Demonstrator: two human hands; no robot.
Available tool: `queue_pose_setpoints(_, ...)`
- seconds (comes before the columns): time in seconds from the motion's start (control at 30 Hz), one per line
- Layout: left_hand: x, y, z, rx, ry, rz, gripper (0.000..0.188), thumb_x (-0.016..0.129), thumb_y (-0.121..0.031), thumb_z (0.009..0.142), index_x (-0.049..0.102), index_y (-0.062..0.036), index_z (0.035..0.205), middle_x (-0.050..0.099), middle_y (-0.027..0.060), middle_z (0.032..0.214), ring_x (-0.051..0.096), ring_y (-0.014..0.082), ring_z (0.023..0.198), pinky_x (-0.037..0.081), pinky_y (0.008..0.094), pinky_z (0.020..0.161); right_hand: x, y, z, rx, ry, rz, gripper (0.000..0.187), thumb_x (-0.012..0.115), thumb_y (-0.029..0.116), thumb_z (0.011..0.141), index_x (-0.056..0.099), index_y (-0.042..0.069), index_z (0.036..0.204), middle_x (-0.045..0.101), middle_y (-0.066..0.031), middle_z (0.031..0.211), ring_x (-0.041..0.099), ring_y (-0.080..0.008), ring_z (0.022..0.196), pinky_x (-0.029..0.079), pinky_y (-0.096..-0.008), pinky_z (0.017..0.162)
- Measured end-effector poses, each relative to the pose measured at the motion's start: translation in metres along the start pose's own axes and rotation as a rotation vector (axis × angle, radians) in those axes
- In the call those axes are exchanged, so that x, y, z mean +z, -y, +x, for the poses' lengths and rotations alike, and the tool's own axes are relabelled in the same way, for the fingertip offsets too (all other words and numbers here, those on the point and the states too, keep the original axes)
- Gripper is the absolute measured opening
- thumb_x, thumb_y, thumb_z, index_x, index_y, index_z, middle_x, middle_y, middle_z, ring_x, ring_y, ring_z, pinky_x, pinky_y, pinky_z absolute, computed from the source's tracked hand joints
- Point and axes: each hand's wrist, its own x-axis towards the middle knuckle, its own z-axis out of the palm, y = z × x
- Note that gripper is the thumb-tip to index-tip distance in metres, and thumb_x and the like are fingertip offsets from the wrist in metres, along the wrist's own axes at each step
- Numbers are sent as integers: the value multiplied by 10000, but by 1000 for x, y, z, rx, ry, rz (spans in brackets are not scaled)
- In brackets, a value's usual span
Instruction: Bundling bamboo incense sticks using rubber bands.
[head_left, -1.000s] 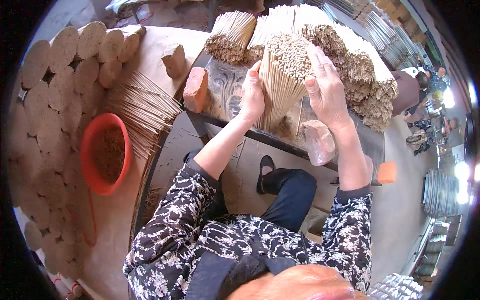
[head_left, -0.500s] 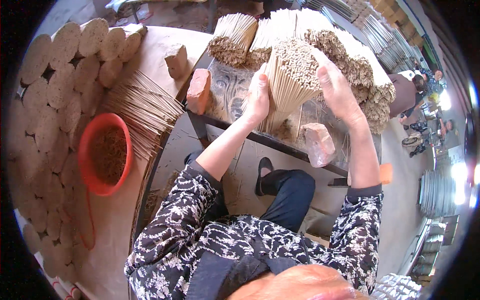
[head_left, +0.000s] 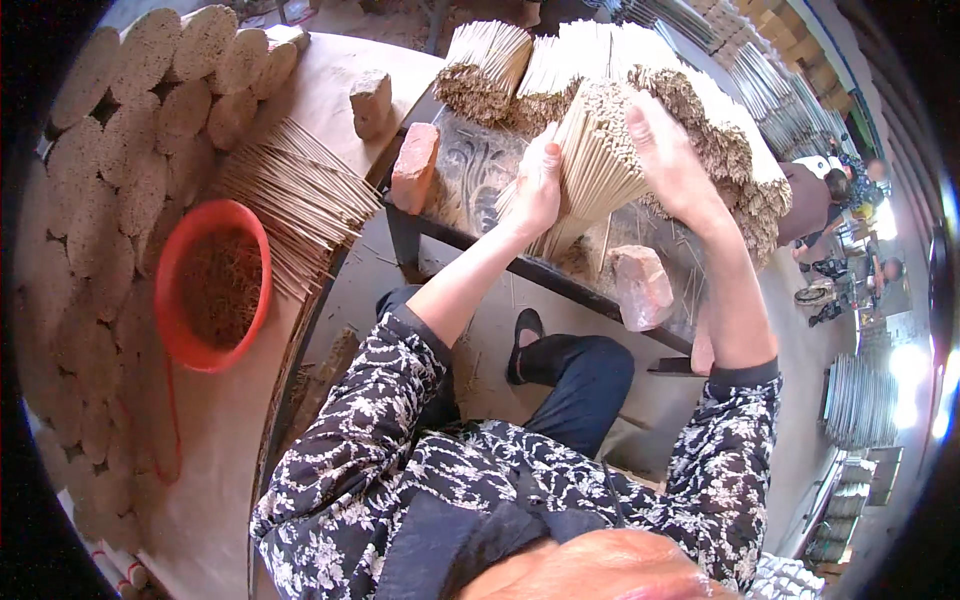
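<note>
Two bare hands about one stick bundle (head_left: 603,172), to the right of the red brick (head_left: 415,168), above a carved dark table (head_left: 468,160). Splayed upper ends, narrower foot; exact contact at the foot not clear.

Changed within the last second: bundle leaning farther over, away from the red brick; right forearm slanting more outward. Right fingers blurred, so probably in motion. Judgement: bundle still being worked between palms, not yet let go.

Left hand (head_left: 540,190), between red brick and bundle: palm against the sticks, thumb up, not closed round them; other fingers partly hidden, spread cannot be told.

Right hand (head_left: 672,160), farther right of the red brick, past the bundle: fingers long, nearly together, pinching nothing visible. Touch or small gap at the sticks: cannot tell.

Around: stacked bundles (head_left: 705,130) beyond and right of the red brick; loose sticks (head_left: 300,200) left of it; red bowl (head_left: 203,360) farther left and nearer; plastic-wrapped brick (head_left: 640,288) right and nearer.
</note>
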Motion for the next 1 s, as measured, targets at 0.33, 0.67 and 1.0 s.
queue_pose_setpoints(0.33, 7, 6, 5, -67, 31, -37, 668, 282, -498, 1016, 353, 46, 1399, 458, 175, 1376, 407, 237, 1290, 277, 358, 1097, 9, 32, -11, -396, 151, -325, 821, 324, 605, 943, 339, -82, 1391, 345, -256, 1449, 295, -358, 1378, 188, -438, 1155)
queue_pose_setpoints(0.67, 10, 10, 2, -55, -6, 139, 676, 290, -507, 1011, 367, 43, 1396, 473, 187, 1357, 408, 264, 1290, 270, 362, 1098, -1, 19, 4, -85, 88, 23, 680, 277, 513, 1005, 393, -55, 1360, 449, -268, 1361, 407, -398, 1291, 288, -422, 1100)
queue_pose_setpoints(1.0, 26, -11, -7, 118, -76, 172, 825, 254, -611, 960, 307, 73, 1419, 402, 288, 1396, 370, 405, 1303, 237, 442, 1105, 17, -23, 61, 480, 164, 94, 832, 354, 665, 887, 517, -47, 1286, 462, -344, 1319, 433, -439, 1271, 323, -464, 1072)
